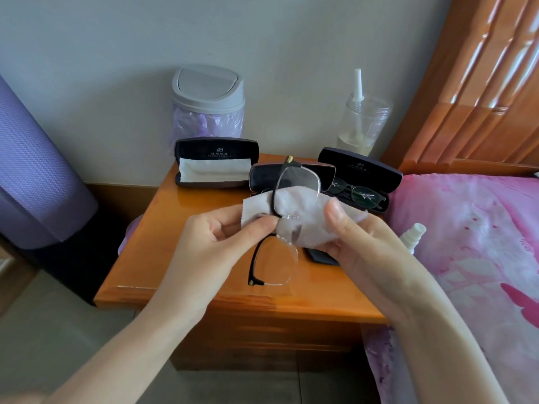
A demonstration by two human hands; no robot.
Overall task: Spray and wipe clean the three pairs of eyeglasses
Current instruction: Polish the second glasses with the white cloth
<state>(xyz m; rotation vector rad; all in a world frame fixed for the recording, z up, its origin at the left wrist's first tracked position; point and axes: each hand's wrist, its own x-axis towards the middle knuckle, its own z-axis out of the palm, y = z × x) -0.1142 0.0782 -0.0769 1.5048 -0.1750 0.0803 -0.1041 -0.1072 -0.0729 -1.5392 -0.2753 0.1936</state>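
Two pairs in sight, third unseen: half-rim eyeglasses (pixel 275 265) held upright above the nightstand (pixel 180 228), pinched near the bridge by the left hand (pixel 215 237) with the cloth (pixel 309 220), right hand (pixel 358 240) gripping the cloth's far side; second pair (pixel 361 195) lying in the rightmost of three open cases (pixel 358 167). Probably light, fragile: best gripped by bridge or rim, off the lenses. One spray bottle (pixel 412 236) on the bed (pixel 466 228).

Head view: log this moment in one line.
step: wipe | left hand: pinches black-framed glasses at bridge | right hand: holds cloth against lens | spray bottle: on bed
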